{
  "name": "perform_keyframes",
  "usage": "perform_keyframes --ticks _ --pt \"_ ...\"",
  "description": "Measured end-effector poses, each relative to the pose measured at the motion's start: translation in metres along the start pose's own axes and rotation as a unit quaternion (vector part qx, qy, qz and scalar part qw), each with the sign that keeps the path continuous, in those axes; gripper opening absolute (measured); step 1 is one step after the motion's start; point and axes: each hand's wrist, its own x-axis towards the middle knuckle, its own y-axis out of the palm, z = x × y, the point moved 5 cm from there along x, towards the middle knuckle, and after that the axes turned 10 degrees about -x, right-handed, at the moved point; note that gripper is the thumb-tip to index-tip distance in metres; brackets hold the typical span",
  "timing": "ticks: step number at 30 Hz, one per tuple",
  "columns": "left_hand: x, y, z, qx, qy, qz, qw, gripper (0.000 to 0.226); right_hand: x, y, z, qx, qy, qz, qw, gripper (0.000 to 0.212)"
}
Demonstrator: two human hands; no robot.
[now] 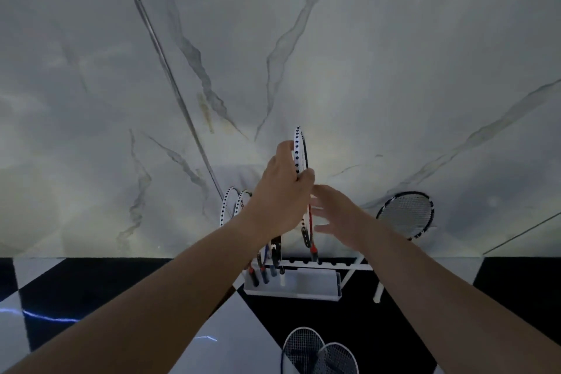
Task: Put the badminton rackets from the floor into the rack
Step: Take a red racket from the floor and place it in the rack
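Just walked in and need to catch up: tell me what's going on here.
A person is loading badminton rackets into a white rack by the marble wall. The left hand grips the frame of a white racket, its handle going down into a slot. The right hand is open beside it. Several rackets already stand in the rack; two more lie on the floor, and another leans on the wall.

Indoor room, likely a home or showroom-type space; exact kind unclear. Glossy grey marble-look wall (303, 55) with dark veins and a thin metal seam (170, 76). Polished black-and-white checker floor (100, 291) reflecting lights. White rack (306, 282) stands against the wall holding rackets (233, 203); more rackets lie on the floor (318, 349), one leans on the wall (406, 214).
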Motion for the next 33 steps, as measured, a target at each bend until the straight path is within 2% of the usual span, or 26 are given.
perform_keyframes --ticks 3,10,15,17,24,33 --pt "0.017 0.007 0.018 0.018 -0.032 0.046 0.998 0.040 0.018 -0.002 0.003 0.036 0.014 0.001 0.999 0.086" --pt "0.029 0.032 0.061 0.026 -0.097 0.121 0.988 0.022 0.050 0.002 -0.015 0.108 0.073 0.013 0.991 0.062" --pt "0.035 0.039 0.089 0.068 -0.126 0.160 0.977 0.034 0.064 0.006 -0.032 0.122 0.064 0.022 0.990 0.050" --pt "0.038 0.041 0.099 0.071 -0.144 0.167 0.973 0.032 0.073 0.007 -0.037 0.125 0.050 0.006 0.991 0.044" --pt "0.045 0.049 0.129 0.080 -0.178 0.176 0.965 0.029 0.091 0.009 -0.056 0.139 0.051 0.004 0.989 0.041" --pt "0.042 0.058 0.154 0.104 -0.171 0.157 0.967 0.038 0.098 0.018 -0.070 0.132 0.069 0.017 0.989 0.048"
